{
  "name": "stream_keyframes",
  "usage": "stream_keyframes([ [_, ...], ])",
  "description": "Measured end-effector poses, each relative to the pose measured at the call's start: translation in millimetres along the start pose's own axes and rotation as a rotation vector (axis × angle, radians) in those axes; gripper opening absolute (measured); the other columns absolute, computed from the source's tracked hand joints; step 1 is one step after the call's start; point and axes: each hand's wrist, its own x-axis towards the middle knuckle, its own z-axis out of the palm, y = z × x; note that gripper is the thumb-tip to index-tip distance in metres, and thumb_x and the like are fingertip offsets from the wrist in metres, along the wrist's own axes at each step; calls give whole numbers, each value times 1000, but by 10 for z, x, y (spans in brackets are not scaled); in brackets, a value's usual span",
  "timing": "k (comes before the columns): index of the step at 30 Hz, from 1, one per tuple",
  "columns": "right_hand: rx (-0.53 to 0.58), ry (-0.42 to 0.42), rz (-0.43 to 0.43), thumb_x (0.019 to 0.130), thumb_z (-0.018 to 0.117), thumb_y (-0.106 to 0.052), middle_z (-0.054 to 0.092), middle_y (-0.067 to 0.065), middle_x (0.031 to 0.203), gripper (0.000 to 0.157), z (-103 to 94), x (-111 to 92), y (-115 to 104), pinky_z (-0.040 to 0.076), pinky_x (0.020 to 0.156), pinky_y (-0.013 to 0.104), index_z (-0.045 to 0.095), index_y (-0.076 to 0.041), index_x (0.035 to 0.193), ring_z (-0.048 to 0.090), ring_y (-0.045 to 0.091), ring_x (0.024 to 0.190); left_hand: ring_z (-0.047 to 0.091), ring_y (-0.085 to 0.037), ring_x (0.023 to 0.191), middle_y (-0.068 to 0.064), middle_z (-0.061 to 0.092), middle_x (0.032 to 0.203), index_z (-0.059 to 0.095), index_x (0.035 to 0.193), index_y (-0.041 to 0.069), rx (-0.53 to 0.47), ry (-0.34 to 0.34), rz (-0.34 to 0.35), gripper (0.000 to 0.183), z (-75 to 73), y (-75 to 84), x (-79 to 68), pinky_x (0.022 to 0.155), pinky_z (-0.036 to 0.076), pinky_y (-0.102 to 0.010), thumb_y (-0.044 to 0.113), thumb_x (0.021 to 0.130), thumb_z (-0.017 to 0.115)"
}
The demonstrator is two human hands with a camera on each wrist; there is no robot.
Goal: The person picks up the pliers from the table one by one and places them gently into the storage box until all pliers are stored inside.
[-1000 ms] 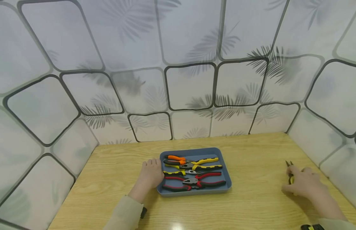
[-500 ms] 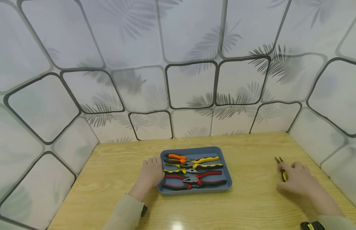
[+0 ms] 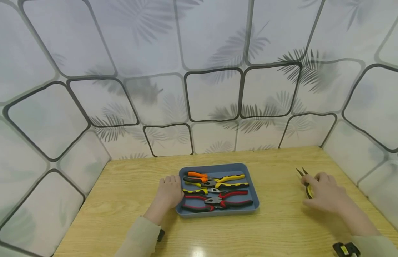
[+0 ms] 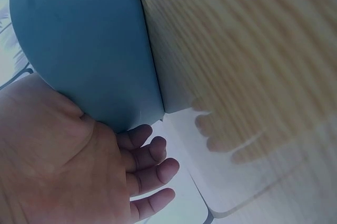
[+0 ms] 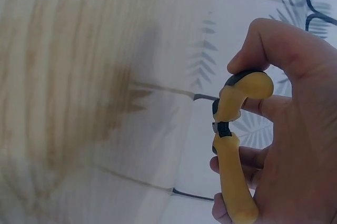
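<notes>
My left hand (image 3: 169,194) holds the left wall of a blue-grey tray (image 3: 218,215); its thumb is hidden in the left wrist view, where the palm lies along the tray's outer side. Several pliers lie in the tray, with orange-black handles (image 3: 196,175), yellow-black handles (image 3: 232,186) and red-black handles (image 3: 237,205). To the right of the tray, my right hand (image 3: 327,192) grips small long-nose pliers (image 5: 234,176) by their yellow-black handles. Their pointed jaws stand apart and face away from me. The pliers are raised above the table.
The light wood table (image 3: 276,228) runs back to a patterned wall covering (image 3: 215,139) with rounded outlines and leaf prints. Similar panels rise at the left and right sides. Wood surface lies between the tray and my right hand.
My right hand has moved left and slightly away from me with the long-nose pliers, closer to the tray. The left hand and the tray have stayed in place.
</notes>
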Motion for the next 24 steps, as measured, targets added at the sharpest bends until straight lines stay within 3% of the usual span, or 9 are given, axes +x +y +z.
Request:
stream_keyframes([
  [17, -46, 51, -82, 65, 76, -45, 46, 19, 108, 59, -137, 98, -299, 38, 50, 43, 54, -23, 115, 46, 38, 95, 52, -33, 97, -19, 54, 102, 50, 108, -3, 3, -6, 8, 34, -23, 13, -23, 86, 39, -48, 25, 89, 50],
  [24, -72, 76, -127, 65, 76, -42, 46, 16, 105, 56, -153, 140, -389, 40, 54, 51, 56, -22, 114, 46, 37, 94, 52, -33, 99, -19, 55, 104, 50, 109, -3, 16, -2, 10, 35, -12, 4, -14, 87, 39, -49, 26, 90, 51],
])
